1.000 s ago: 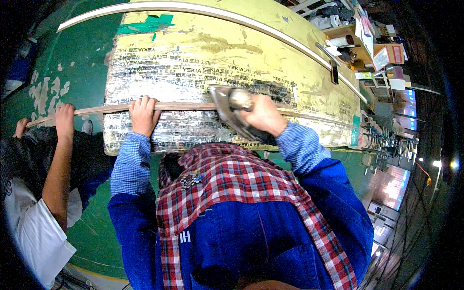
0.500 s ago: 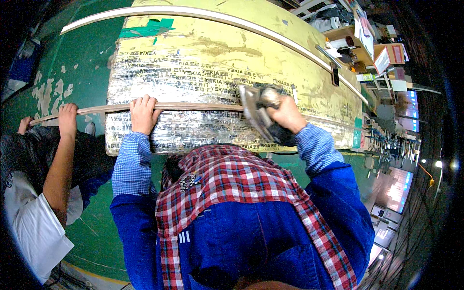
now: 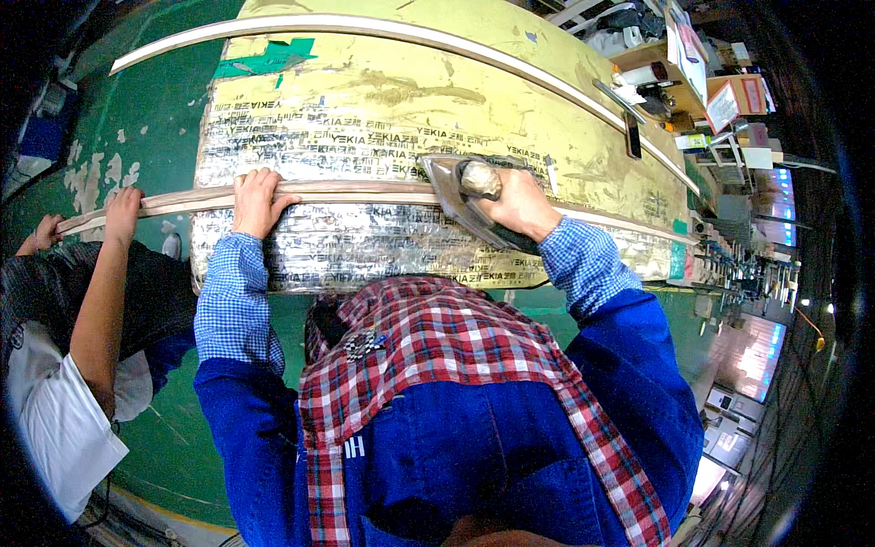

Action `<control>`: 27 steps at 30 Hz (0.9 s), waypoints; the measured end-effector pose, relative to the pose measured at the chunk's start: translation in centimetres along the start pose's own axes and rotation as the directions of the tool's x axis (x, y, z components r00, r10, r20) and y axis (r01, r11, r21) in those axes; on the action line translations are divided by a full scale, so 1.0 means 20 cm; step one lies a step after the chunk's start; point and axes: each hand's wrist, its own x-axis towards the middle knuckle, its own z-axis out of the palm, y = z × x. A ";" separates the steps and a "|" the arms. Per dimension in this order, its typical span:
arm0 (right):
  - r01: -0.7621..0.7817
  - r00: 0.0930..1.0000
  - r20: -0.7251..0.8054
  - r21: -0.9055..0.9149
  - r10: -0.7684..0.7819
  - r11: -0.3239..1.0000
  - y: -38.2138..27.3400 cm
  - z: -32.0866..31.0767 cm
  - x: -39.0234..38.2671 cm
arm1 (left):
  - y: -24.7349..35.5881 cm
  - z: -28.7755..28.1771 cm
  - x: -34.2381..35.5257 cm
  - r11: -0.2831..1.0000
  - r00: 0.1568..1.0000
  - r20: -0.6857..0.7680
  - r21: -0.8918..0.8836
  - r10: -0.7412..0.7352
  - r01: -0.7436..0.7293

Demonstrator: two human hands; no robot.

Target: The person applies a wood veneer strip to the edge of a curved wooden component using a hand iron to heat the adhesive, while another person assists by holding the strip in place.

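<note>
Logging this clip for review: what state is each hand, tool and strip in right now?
Left hand: closed over the near wood strip, pressing it down.
Right hand: shut on the iron's handle.
Iron: tilted, sole on the near strip.
Near wood strip: lying bent along the taped form.
Far wood strip: lying curved, untouched.
Taped form: wrapped in printed tape, worn.
Co-worker's hand: resting on the strip's left end.

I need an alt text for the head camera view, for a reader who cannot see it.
A person's right hand presses a metal iron onto a long wooden strip lying across a tape-covered yellow workbench, while the left hand holds the strip down. At the left, a co-worker's hand also grips the strip.
</note>
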 end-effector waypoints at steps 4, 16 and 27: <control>0.049 0.996 0.078 0.001 -0.049 0.999 -0.10 -0.01 0.02 | -0.01 0.00 0.01 1.000 1.000 0.002 -0.027 -0.008 0.008; 0.107 0.982 0.166 -0.118 -0.086 0.987 -0.19 0.03 0.12 | -0.08 0.04 0.10 0.992 0.975 0.216 -0.102 -0.053 0.076; 0.126 0.954 0.278 -0.036 -0.112 0.991 -0.19 0.03 0.19 | -0.11 0.04 0.15 0.975 0.933 0.350 -0.166 -0.083 0.149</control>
